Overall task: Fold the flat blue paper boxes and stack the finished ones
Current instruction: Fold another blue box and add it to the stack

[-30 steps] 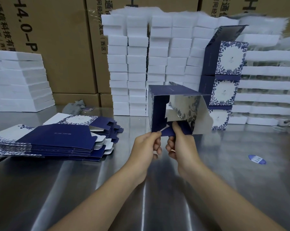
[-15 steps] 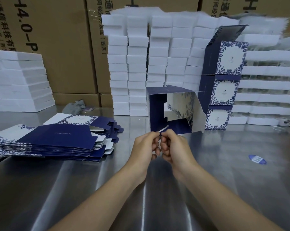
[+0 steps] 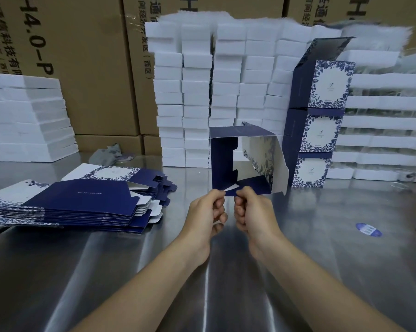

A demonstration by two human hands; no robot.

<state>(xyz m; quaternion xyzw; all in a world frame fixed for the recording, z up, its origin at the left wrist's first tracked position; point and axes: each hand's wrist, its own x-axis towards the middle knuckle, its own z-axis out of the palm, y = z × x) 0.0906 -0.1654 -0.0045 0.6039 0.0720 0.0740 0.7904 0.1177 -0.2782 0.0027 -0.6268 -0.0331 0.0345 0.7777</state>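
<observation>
Both hands, the left hand [image 3: 208, 209] and right hand [image 3: 252, 212], pinch the bottom flaps of a half-folded blue paper box [image 3: 245, 161] above the steel surface [image 3: 226, 271]; flat blanks [image 3: 77, 202] lie left of them.

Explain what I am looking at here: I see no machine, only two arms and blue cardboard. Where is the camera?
There is no machine: a person works with bare hands, and the one camera sits on their head, looking forward and down. The left hand and right hand pinch the lower flaps of a half-folded box over the metal table. To the left lies a pile of flat boxes; at the back right three finished boxes stand stacked, beside white foam blocks.
</observation>
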